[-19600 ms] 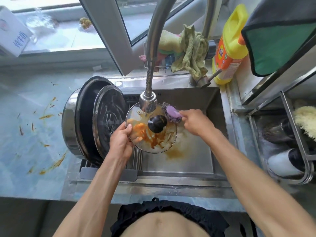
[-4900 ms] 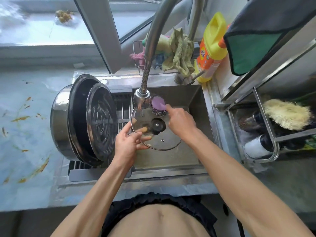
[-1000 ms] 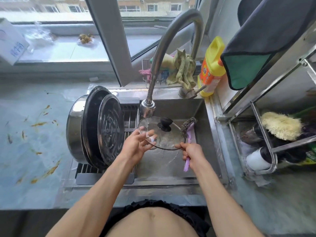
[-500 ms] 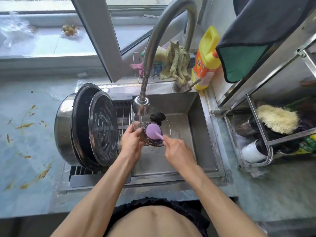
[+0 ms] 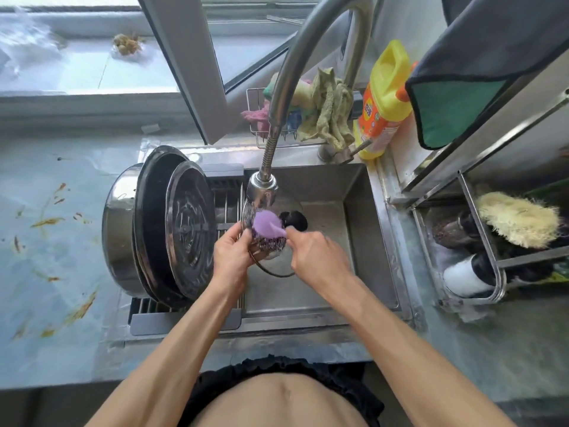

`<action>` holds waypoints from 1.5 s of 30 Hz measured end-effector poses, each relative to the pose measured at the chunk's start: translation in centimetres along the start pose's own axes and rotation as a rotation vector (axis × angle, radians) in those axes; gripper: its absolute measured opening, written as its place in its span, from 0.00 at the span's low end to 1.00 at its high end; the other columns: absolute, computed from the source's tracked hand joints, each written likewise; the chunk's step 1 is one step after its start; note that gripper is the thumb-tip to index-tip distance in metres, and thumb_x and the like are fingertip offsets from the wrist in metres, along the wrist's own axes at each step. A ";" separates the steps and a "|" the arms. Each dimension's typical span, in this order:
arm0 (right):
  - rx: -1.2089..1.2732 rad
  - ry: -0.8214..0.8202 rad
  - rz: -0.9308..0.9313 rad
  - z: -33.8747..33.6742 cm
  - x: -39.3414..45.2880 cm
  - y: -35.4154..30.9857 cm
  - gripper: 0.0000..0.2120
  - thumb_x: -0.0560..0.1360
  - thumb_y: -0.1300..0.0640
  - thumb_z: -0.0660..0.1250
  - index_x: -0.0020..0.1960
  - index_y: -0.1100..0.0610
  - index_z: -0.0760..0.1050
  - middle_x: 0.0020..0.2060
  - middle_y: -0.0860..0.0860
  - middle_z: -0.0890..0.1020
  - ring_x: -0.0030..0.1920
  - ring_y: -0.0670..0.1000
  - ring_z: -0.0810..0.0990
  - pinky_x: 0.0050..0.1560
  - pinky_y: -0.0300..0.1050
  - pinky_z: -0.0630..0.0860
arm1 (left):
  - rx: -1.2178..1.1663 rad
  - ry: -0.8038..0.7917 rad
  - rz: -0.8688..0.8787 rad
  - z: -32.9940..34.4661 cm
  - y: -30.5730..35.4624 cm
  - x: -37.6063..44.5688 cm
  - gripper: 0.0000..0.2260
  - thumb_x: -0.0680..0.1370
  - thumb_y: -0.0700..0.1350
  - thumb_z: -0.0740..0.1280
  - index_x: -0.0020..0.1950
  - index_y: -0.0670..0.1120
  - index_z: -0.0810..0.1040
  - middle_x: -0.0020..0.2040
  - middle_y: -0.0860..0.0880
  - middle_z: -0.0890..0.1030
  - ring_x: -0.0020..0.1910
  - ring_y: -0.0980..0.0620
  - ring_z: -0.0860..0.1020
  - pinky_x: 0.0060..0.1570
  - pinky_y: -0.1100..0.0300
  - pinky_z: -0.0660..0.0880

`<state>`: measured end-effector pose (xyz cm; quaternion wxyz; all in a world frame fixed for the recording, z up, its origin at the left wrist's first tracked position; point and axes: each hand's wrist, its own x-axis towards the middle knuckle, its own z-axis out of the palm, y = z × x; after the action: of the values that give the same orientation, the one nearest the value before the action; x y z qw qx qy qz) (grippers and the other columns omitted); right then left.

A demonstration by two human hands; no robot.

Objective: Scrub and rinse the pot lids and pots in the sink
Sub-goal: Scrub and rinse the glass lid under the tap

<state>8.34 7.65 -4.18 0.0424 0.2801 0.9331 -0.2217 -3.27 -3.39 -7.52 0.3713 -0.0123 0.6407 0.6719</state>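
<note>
Slippage is the main risk. Over the sink (image 5: 363, 241), just under the faucet head (image 5: 261, 189), the left hand (image 5: 229, 260) holds the glass lid (image 5: 274, 266) by its left rim, fingers curled round the edge. The lid is tilted, its black knob (image 5: 294, 220) on the far right side. The right hand (image 5: 317, 254) has its fingers closed on the handle of the scrubber (image 5: 266, 229), whose steel-wool head presses on the lid near the left hand. The handle itself is hidden in the fist.

Wet glass held by one edge gives little purchase. A hard push from the scrubber could twist the lid out of the left fingers and drop it on the steel basin, where it might chip or crack. The scrubbing also comes very close to the left fingertips, so the wire could scrape them.

I cannot tell whether water is running. If it is, the tilted lid could throw spray toward the near edge and the counter (image 5: 61, 272), which already carries orange smears.

On the rack (image 5: 228, 204) at the left, a metal lid (image 5: 189, 229) and a dark pan (image 5: 151, 226) lean on edge against the pot (image 5: 118, 229). The left elbow works just beside them, and a knock could tip the stack into the sink or onto the counter. These pieces look still to be washed.

At far right, the soap bottle (image 5: 385, 100) stands just beside the faucet base, apart from the hands.
</note>
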 end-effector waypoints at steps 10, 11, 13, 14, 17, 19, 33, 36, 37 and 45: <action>-0.048 -0.117 0.174 -2.0 3.5 0.4 0.14 0.76 0.62 0.58 0.59 0.55 0.73 0.52 0.59 0.80 0.53 0.63 0.80 0.43 0.49 0.68 | 0.123 -0.062 -0.051 -1.3 0.0 0.1 0.10 0.84 0.34 0.60 0.51 0.43 0.80 0.42 0.43 0.87 0.38 0.48 0.86 0.36 0.60 0.82; -0.041 -0.107 0.200 -2.2 3.9 0.7 0.15 0.75 0.63 0.58 0.60 0.55 0.73 0.53 0.59 0.80 0.53 0.63 0.79 0.43 0.49 0.68 | 0.117 -0.068 -0.057 -1.3 0.1 0.2 0.10 0.84 0.33 0.60 0.51 0.43 0.80 0.41 0.43 0.87 0.37 0.48 0.86 0.36 0.60 0.82; -0.062 -0.119 0.148 -1.9 3.6 0.4 0.13 0.76 0.62 0.58 0.60 0.55 0.73 0.52 0.59 0.80 0.52 0.63 0.79 0.42 0.49 0.67 | 0.115 -0.076 -0.086 -1.4 0.2 0.5 0.10 0.84 0.33 0.60 0.52 0.42 0.79 0.40 0.43 0.87 0.37 0.48 0.86 0.37 0.60 0.83; -0.075 -0.137 0.104 -1.8 3.5 0.3 0.12 0.77 0.61 0.58 0.59 0.54 0.73 0.51 0.59 0.80 0.51 0.63 0.80 0.41 0.49 0.67 | 0.113 -0.075 -0.095 -1.4 0.3 0.6 0.10 0.84 0.33 0.60 0.52 0.42 0.79 0.40 0.42 0.87 0.37 0.48 0.86 0.37 0.60 0.83; -0.055 -0.122 0.152 -2.3 4.3 2.2 0.12 0.78 0.60 0.59 0.58 0.52 0.75 0.51 0.58 0.80 0.51 0.63 0.80 0.41 0.49 0.68 | 0.086 -0.100 -0.114 -1.9 0.6 0.8 0.09 0.83 0.33 0.60 0.54 0.41 0.79 0.41 0.41 0.87 0.37 0.48 0.86 0.36 0.61 0.82; -0.049 -0.108 0.197 -2.5 4.8 4.1 0.11 0.80 0.58 0.58 0.59 0.52 0.75 0.52 0.58 0.80 0.51 0.63 0.79 0.42 0.49 0.67 | 0.067 -0.092 -0.120 -2.1 0.8 1.0 0.09 0.83 0.33 0.60 0.54 0.40 0.79 0.41 0.42 0.87 0.36 0.48 0.86 0.35 0.61 0.82; 0.114 -0.161 0.145 -1.7 5.3 7.3 0.12 0.81 0.56 0.56 0.56 0.52 0.78 0.46 0.58 0.82 0.43 0.59 0.78 0.43 0.52 0.76 | -0.013 -0.050 -0.165 -2.6 1.9 1.0 0.09 0.83 0.31 0.59 0.55 0.36 0.78 0.41 0.40 0.87 0.36 0.47 0.86 0.37 0.61 0.83; 0.160 -0.153 0.126 -1.0 4.3 6.9 0.10 0.81 0.56 0.58 0.53 0.53 0.78 0.41 0.57 0.81 0.42 0.61 0.77 0.43 0.54 0.74 | -0.080 -0.003 -0.181 -2.8 1.8 0.8 0.09 0.83 0.30 0.58 0.56 0.35 0.77 0.41 0.39 0.86 0.35 0.47 0.86 0.35 0.61 0.83; 0.176 -0.153 0.142 -0.8 3.8 7.0 0.10 0.81 0.57 0.58 0.53 0.53 0.79 0.40 0.57 0.80 0.43 0.61 0.77 0.44 0.54 0.75 | -0.105 0.010 -0.184 -2.8 1.7 0.9 0.09 0.83 0.30 0.57 0.58 0.34 0.76 0.41 0.38 0.86 0.35 0.46 0.86 0.34 0.61 0.83; 0.288 -0.137 0.306 2.0 -0.4 7.1 0.13 0.82 0.56 0.58 0.61 0.54 0.79 0.39 0.56 0.81 0.33 0.53 0.75 0.37 0.49 0.74 | -0.214 0.110 -0.193 -2.3 1.0 0.4 0.11 0.83 0.32 0.57 0.54 0.41 0.78 0.41 0.42 0.87 0.36 0.48 0.86 0.39 0.59 0.83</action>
<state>12.39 11.86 -8.69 0.0984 0.4058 0.8333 -0.3624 -5.11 -5.07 -7.31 0.3953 -0.1500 0.5807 0.6957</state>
